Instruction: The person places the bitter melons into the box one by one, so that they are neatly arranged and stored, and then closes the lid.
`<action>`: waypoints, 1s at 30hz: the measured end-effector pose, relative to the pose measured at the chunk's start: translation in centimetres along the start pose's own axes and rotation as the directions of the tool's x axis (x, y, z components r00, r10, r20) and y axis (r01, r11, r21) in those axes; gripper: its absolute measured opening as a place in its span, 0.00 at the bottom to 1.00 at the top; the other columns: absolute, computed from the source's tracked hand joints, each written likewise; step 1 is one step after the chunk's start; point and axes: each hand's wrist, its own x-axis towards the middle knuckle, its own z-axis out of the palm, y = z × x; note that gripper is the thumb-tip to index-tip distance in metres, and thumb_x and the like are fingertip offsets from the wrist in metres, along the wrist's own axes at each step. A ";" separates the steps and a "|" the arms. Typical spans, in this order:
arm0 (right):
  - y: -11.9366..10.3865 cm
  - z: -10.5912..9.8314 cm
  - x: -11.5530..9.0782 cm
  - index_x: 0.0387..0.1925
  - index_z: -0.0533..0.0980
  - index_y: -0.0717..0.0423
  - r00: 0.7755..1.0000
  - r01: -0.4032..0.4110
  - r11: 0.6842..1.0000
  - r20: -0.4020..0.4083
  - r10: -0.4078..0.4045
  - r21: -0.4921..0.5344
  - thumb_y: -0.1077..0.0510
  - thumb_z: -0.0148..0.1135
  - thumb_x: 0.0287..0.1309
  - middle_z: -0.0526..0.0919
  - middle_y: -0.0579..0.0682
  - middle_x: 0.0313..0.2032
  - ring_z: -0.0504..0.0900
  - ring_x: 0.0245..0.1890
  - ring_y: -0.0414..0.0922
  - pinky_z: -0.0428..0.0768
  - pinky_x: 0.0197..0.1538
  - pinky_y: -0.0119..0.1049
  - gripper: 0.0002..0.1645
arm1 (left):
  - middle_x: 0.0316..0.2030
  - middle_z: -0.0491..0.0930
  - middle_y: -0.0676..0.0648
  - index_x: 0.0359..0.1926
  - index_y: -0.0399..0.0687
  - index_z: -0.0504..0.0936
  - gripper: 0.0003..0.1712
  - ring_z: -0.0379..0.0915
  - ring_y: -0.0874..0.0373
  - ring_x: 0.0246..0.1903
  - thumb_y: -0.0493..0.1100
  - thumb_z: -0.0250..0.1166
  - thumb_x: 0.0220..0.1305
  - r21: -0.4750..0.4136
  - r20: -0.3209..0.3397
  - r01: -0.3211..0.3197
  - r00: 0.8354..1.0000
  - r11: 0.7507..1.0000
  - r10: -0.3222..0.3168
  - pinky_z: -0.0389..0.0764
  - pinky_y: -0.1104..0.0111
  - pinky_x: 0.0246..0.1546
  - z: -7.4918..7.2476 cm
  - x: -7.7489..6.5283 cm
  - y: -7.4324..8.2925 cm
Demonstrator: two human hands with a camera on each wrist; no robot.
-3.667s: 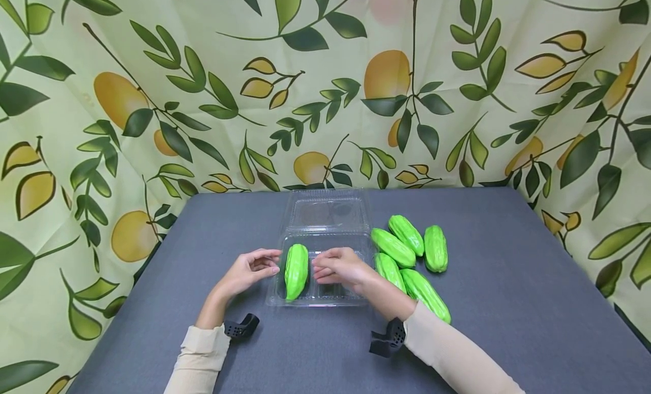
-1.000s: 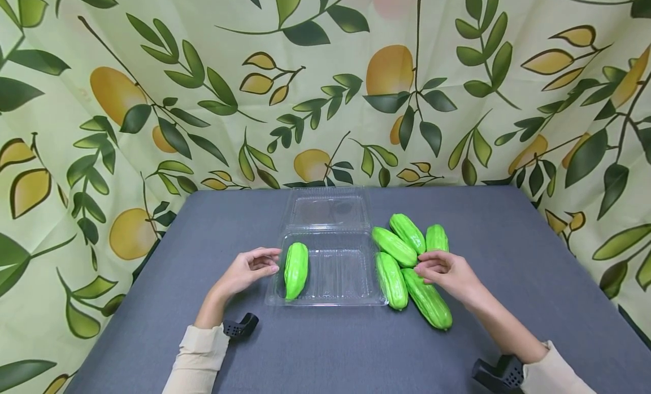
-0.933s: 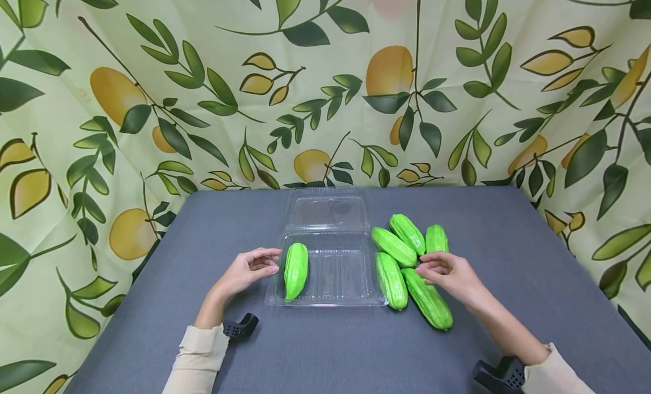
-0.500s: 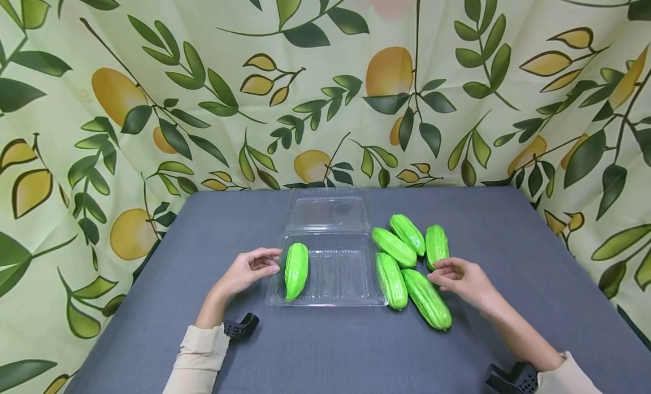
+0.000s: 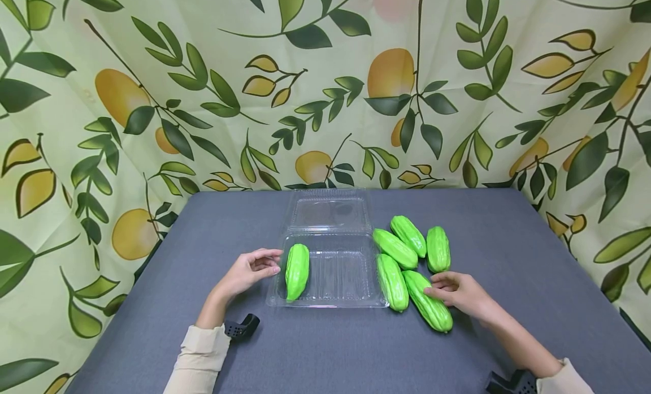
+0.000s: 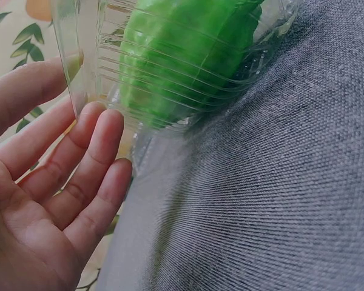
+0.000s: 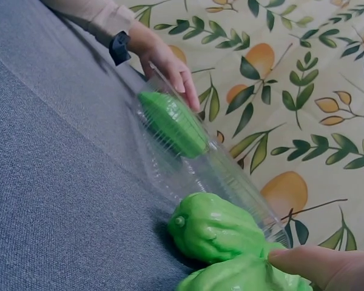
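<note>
One green ridged bitter melon (image 5: pixel 297 272) lies lengthwise at the left end of a clear plastic clamshell box (image 5: pixel 338 301). My left hand (image 5: pixel 254 268) is at the box's left side; in the left wrist view its loosely bent fingers (image 6: pixel 109 130) meet the clear rim. To the right of the box my right hand (image 5: pixel 464 295) touches the nearest bitter melon (image 5: pixel 432 314) of a group, thumb on its upper side. The right wrist view shows one fingertip on that melon (image 7: pixel 230 277); the other fingers are out of sight there.
Several more bitter melons (image 5: pixel 438 249) lie close together right of the box, one against its right rim. The box's lid (image 5: pixel 329 210) is folded back on the grey table (image 5: pixel 229 219). Patterned cloth (image 5: pixel 325 72) hangs behind the table.
My right hand has moved from inside the box to the melons on the right, then slightly toward me onto the nearest one. My left hand and the melons stay in place.
</note>
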 end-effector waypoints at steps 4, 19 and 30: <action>0.1 0.2 0.2 0.58 0.69 0.74 1.000 0.004 1.000 0.007 -0.004 -0.016 0.49 0.66 0.58 0.81 0.65 0.48 0.79 0.40 0.40 0.79 0.33 0.30 0.37 | 0.53 0.75 0.24 0.57 0.26 0.73 0.25 0.76 0.74 0.39 0.34 0.65 0.61 0.003 0.001 0.002 1.000 1.000 -0.002 0.79 0.81 0.43 0.0 0.0 0.0; -0.1 0.6 0.6 0.58 0.68 0.77 1.000 0.004 0.994 0.016 -0.002 -0.108 0.47 0.67 0.57 0.82 0.61 0.46 0.78 0.41 0.42 0.78 0.39 0.31 0.42 | 0.54 0.75 0.25 0.57 0.27 0.74 0.25 0.76 0.74 0.39 0.34 0.65 0.61 0.010 -0.005 0.003 1.000 1.000 -0.003 0.80 0.80 0.42 0.0 0.1 0.1; -0.2 0.6 0.4 0.60 0.67 0.76 0.999 -0.050 0.998 0.019 0.050 -0.036 0.46 0.66 0.57 0.81 0.62 0.48 0.78 0.43 0.43 0.78 0.40 0.31 0.43 | 0.53 0.75 0.25 0.57 0.27 0.74 0.25 0.75 0.74 0.39 0.34 0.65 0.61 0.009 -0.009 0.001 1.000 1.000 -0.001 0.79 0.80 0.42 0.1 0.0 0.0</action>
